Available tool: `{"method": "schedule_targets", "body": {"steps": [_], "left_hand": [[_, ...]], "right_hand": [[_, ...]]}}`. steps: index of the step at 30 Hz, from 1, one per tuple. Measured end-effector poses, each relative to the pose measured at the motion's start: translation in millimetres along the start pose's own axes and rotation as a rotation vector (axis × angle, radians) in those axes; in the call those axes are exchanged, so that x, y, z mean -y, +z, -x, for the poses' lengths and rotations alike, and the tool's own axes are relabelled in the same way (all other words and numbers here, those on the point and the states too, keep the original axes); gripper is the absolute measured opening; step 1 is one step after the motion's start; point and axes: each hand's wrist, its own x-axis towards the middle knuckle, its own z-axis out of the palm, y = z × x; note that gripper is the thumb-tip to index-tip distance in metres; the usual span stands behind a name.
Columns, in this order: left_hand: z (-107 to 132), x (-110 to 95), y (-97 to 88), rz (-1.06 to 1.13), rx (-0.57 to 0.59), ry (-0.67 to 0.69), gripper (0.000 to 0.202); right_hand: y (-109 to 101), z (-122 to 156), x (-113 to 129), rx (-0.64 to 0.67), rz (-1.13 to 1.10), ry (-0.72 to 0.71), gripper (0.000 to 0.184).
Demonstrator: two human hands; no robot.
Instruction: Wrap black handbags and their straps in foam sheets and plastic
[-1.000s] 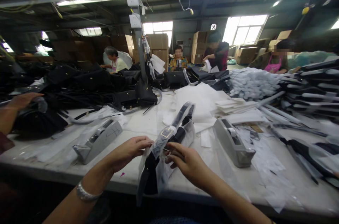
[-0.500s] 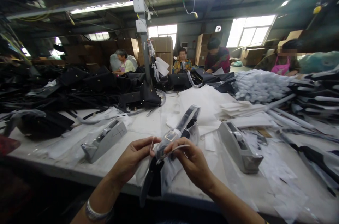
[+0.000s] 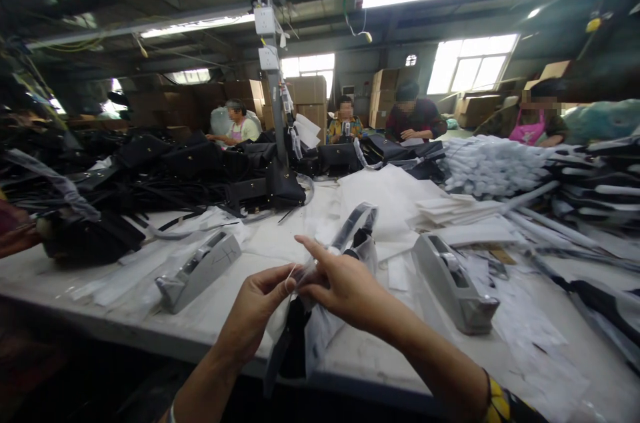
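Observation:
Over the table's near edge, a black strap [image 3: 356,218] in clear plastic wrap loops up behind my hands. A dark end [image 3: 293,351] hangs down below them. My left hand [image 3: 257,306] is closed, thumb and fingers pinching the wrapped strap, and a thin white strip shows at its fingertips. My right hand [image 3: 345,286] lies across the strap from the right, its thumb and lower fingers closed on the wrapped part while the forefinger sticks out to the upper left. The spot between the fingertips is mostly hidden.
Grey tape dispensers stand on both sides, one left [image 3: 197,273] and one right [image 3: 457,283]. White sheets [image 3: 380,200] lie behind. Black bags [image 3: 190,163] are heaped at the back left, white wrapped rolls [image 3: 493,163] at the right. A co-worker's hand [image 3: 20,236] is far left.
My right hand has turned and moved left over the strap, covering the buckle that showed before. At far left, a co-worker's hand has appeared and a plastic-wrapped handle there stands raised.

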Motion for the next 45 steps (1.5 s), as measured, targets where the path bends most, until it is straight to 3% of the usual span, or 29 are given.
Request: {"method": "schedule_targets", "body": {"steps": [7,12,17,20,22,24,27,29,31,35,38,41,44,45], "left_hand": [[2,4,3.2,0.134,-0.101,-0.069,0.044],[5,8,9.9,0.099,-0.171,-0.037,0.046],[2,1,12.7,-0.155,-0.187,0.017,0.051],[2,-7,7.8,-0.347,-0.173,0.074,0.047],[7,-13,5.7,-0.476,-0.161,0.150,0.036],[15,-21,7.3,-0.612,-0.183,0.227,0.026],[32,-30,15.7,-0.742,-0.243,0.370,0.019],[43,-34,18.9,-0.785,-0.307,0.461,0.020],[52,-33,15.1,-0.806,-0.426,0.455,0.026],[65,-12,-11.4,-0.613,-0.713,0.125,0.046],[77,15,-29.4,-0.304,-0.766,-0.007,0.053],[99,39,-32.4,-0.230,-0.787,-0.010,0.049],[121,58,-20.7,-0.511,-0.813,0.149,0.039],[124,63,-14.1,-0.599,-0.749,0.236,0.032]], "right_hand": [[2,-6,3,-0.001,0.173,-0.009,0.068],[9,-7,4,0.005,0.226,-0.035,0.074],[6,-8,6,0.063,0.207,-0.166,0.082],[-2,-8,2,0.125,0.077,-0.209,0.089],[-6,-7,-6,0.143,-0.086,-0.244,0.079],[-7,-8,-16,0.073,-0.169,-0.261,0.056],[-2,-12,-32,-0.026,-0.030,-0.339,0.054],[2,-15,-40,0.055,0.079,-0.428,0.062],[6,-19,-46,0.146,0.114,-0.461,0.060],[12,-25,-55,0.103,0.086,-0.405,0.039],[17,-25,-58,-0.006,0.072,-0.404,0.037],[22,-23,-55,-0.082,0.083,-0.402,0.038],[25,-23,-50,-0.078,0.092,-0.372,0.042],[26,-24,-48,-0.062,0.092,-0.365,0.044]]}}
